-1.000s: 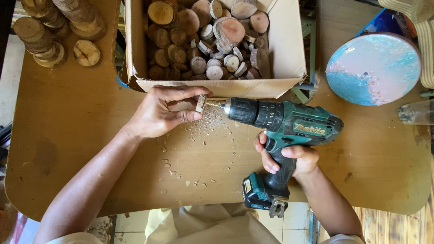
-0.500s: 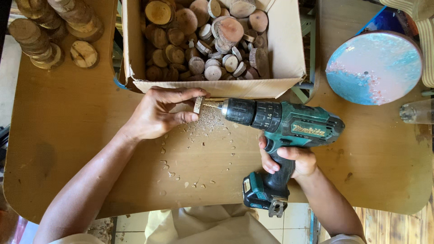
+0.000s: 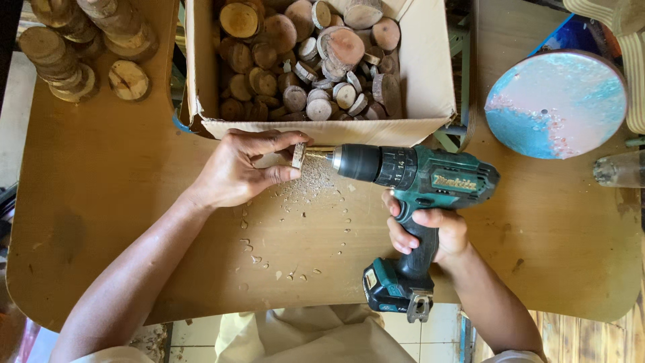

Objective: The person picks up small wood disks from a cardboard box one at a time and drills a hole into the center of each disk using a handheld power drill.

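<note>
My left hand (image 3: 243,169) pinches a small round wood slice (image 3: 298,155) on its edge, just above the brown wooden table (image 3: 121,222). A teal and black cordless drill (image 3: 420,180) lies level in my right hand (image 3: 428,232), which grips its handle. The drill's bit (image 3: 318,154) points left and touches the slice's face. Pale wood shavings (image 3: 306,191) lie scattered on the table below the bit.
An open cardboard box (image 3: 420,74) full of several wood slices stands behind the hands. Stacks of larger wood slices (image 3: 64,57) sit at the far left. At the right are a round blue and pink disc (image 3: 556,104) and a clear glass jar (image 3: 619,169).
The hands, slice and drill stay in almost the same place. The pile of shavings under the bit looks slightly larger.
</note>
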